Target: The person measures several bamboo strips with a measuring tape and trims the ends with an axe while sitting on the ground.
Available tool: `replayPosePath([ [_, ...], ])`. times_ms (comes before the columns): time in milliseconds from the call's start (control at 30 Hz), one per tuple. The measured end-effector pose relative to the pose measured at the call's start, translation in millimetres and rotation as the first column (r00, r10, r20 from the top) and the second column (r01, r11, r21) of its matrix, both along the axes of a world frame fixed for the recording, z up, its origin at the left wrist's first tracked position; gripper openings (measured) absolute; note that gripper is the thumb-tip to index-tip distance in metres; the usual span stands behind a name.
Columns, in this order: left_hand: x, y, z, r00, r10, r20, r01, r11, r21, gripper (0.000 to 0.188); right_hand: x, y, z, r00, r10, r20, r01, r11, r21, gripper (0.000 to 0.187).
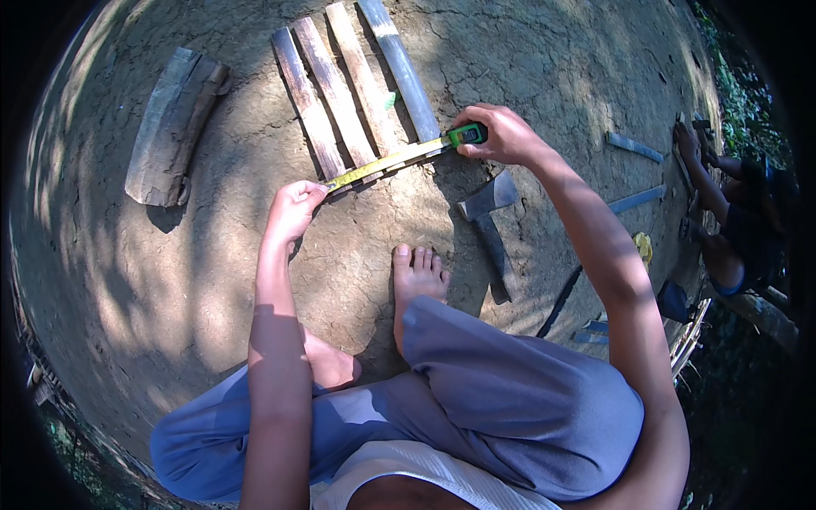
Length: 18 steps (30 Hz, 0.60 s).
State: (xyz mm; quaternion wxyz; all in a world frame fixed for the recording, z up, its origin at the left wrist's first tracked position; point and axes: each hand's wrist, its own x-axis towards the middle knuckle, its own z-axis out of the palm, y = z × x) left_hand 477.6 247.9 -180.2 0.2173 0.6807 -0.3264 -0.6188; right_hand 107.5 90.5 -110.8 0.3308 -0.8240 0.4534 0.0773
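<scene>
A yellow tape measure blade (387, 163) stretches across the near ends of several wooden slats (361, 81) laid side by side on the ground. My left hand (291, 210) pinches the blade's free end by the leftmost slat. My right hand (501, 136) grips the green and black tape measure case (467, 134) just past the near end of the rightmost, greyer slat (399, 68). Under the blade, a thin strip seems to lie along the slat ends, mostly covered. An axe head (488, 195) with a short dark handle (495, 255) rests below my right hand.
A thick split log (174, 127) lies at the left. Grey bamboo-like strips (636, 147) are on the ground at the right, near another person (739, 200) seated at the edge. My bare foot (420, 279) is planted close to the axe. Cracked dry earth (212, 280) surrounds everything.
</scene>
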Motion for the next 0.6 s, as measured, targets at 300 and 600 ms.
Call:
replayPosePath([
  [300, -4.6, -8.3, 6.9, 0.997, -0.056, 0.051, 0.054, 0.998, 0.029, 0.017, -2.3, -1.4, -2.3, 0.998, 0.017, 0.066, -0.016, 1.000, -0.010, 0.045],
  [600, -5.2, -9.5, 4.0, 0.995, -0.075, 0.065, 0.074, 0.997, 0.012, 0.016, 1.1, 1.2, 1.0, 0.999, -0.003, 0.047, 0.003, 1.000, -0.010, 0.041],
])
